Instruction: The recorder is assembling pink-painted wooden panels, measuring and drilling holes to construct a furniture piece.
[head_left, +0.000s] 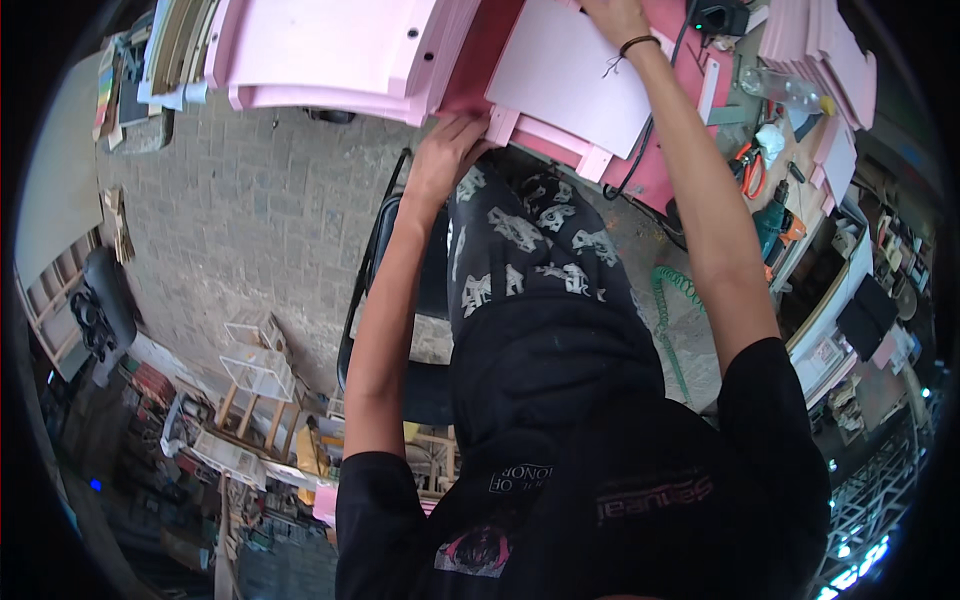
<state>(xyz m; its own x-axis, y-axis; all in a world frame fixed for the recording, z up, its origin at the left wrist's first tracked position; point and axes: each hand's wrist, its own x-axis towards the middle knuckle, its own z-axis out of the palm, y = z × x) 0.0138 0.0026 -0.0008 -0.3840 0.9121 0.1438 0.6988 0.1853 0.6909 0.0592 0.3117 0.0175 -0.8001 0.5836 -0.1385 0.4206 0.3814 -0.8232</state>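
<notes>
Soft, diffuse light over upper middle; pink panels [320,50] bright, shadows faint. Black shirt [610,390] sunk in near-black, folds barely readable. White glare spots [868,562] lower right; blue fleck [96,485] lower left. Corners black, edges bowed, lower-left detail dim, soft.

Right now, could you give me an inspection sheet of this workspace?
Surface: reddish-pink worktop, partly covered.
Job's things: pale pink panel; pink panel stack to its left.
Clutter: clear bottle, orange-handled tool at right.
Hands: left hand at the panel's near-left corner, grip unclear; right hand at its far side, cut off by the frame.
Cables: black cable beside the panel; green coiled hose.
Surroundings: grey paved floor, black chair.
</notes>
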